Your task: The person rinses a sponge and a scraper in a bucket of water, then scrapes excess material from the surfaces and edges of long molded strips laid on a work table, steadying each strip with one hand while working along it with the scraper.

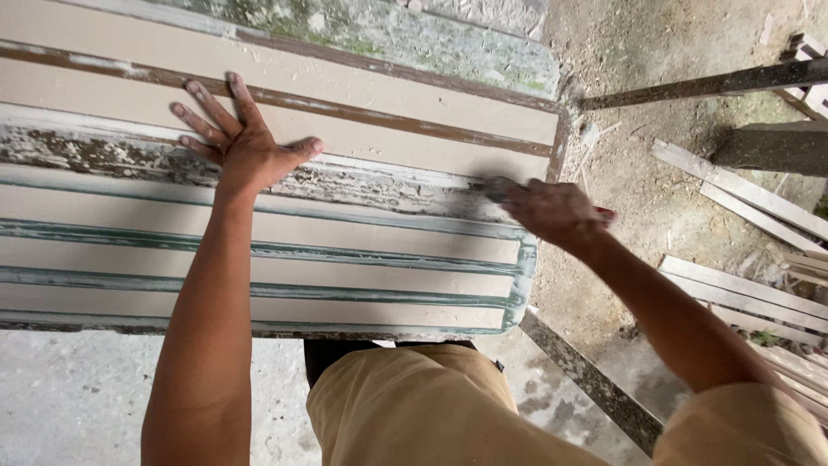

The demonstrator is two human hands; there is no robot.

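Note:
A long wooden panel (362,250) with raised ribs lies flat in front of me, coated in beige filler with worn green and brown strips showing. My left hand (241,138) rests flat on it, fingers spread, pressing near the upper left. My right hand (556,211) is closed around a small tool with a red handle end, its dark blurred tip touching the flaking middle rib near the panel's right end. The tool's exact kind is too blurred to tell.
Loose wooden slats (750,203) lie on the dirt ground at the right. A dark bar (707,85) crosses the upper right, and a paint-stained rail (591,380) runs below the panel's right corner. Concrete floor (78,397) lies at lower left.

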